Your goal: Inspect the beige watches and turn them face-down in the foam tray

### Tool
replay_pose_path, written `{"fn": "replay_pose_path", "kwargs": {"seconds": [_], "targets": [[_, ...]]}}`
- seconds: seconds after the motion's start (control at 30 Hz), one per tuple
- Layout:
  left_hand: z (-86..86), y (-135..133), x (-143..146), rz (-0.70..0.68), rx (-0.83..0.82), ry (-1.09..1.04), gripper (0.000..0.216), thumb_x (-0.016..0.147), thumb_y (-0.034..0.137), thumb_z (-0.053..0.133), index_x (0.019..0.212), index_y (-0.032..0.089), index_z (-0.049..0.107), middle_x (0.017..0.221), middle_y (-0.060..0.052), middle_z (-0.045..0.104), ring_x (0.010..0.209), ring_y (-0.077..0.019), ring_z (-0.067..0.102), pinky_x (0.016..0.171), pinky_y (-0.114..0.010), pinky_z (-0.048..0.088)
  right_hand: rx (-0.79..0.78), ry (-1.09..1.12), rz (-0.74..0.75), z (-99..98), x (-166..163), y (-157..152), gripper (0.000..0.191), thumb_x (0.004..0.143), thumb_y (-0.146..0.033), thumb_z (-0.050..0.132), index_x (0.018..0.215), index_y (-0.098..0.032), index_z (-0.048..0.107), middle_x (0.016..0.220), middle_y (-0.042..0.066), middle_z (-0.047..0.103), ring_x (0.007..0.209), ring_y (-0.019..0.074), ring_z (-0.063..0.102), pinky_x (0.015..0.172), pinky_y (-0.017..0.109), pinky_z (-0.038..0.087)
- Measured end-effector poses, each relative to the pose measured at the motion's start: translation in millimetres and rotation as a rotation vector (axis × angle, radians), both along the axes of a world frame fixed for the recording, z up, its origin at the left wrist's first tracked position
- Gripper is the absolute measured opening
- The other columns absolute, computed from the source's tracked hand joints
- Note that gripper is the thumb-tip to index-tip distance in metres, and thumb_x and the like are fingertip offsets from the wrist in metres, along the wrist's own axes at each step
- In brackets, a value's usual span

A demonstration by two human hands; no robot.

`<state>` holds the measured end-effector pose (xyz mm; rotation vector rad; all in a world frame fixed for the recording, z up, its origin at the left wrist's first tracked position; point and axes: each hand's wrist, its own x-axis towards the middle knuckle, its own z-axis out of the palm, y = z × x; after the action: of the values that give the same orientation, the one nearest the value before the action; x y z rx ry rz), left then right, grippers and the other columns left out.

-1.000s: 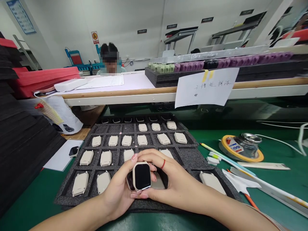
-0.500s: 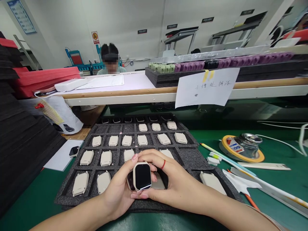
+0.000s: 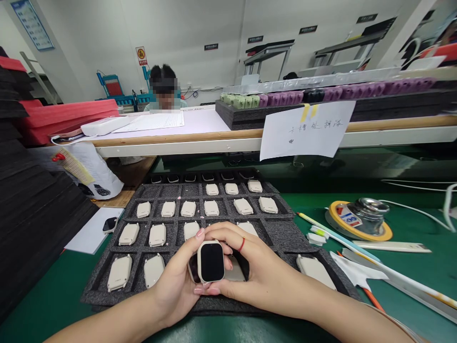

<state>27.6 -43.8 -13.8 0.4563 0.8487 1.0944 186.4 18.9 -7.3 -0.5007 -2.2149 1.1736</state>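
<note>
Both my hands meet over the near part of a black foam tray [image 3: 262, 247], fingers curled round a cream smartwatch body [image 3: 212, 262]. Its dark, blank screen faces me. At its left edge a second dark screen with a pale rim [image 3: 193, 267] shows partly behind it. My left hand [image 3: 178, 267] grips from the left, thumb along the upper edge. From the right, my right hand [image 3: 246, 252], with a red string on one finger, closes on the same watch body. Under my right palm, a grey surface is partly hidden. Several cream watch bodies [image 3: 157, 235] lie face down in the compartments.
Right of the tray lie a yellow tape roll [image 3: 333, 221] with a metal dispenser bottle [image 3: 371, 212], a white cloth [image 3: 357, 269] and long thin tools. Another watch [image 3: 110, 224] rests on white paper at left. Foam stacks [image 3: 35, 214] rise beside it. A person [image 3: 166, 90] sits beyond the shelf.
The watch body tilts slightly, and the bright reflection along the lower edge of its screen has gone. Both hands keep nearly the same place and grip.
</note>
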Motion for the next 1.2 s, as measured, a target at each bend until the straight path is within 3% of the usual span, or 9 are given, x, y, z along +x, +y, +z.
{"fn": "replay_pose_path", "kwargs": {"seconds": [1.2], "targets": [[-0.3,0.4,0.9,-0.013,0.005,0.049,0.045,0.086,0.054,0.058,0.087,0.011,0.072,0.069,-0.004,0.061,0.046,-0.0048,0.038,0.044,-0.016,0.030,0.037,-0.026,0.032,-5.2,0.1,1.1,0.051,0.077,-0.018,0.079,0.122,-0.020,0.054,0.121,0.007,0.057,0.113,0.0206,0.059,0.092,0.028,0.050]]}}
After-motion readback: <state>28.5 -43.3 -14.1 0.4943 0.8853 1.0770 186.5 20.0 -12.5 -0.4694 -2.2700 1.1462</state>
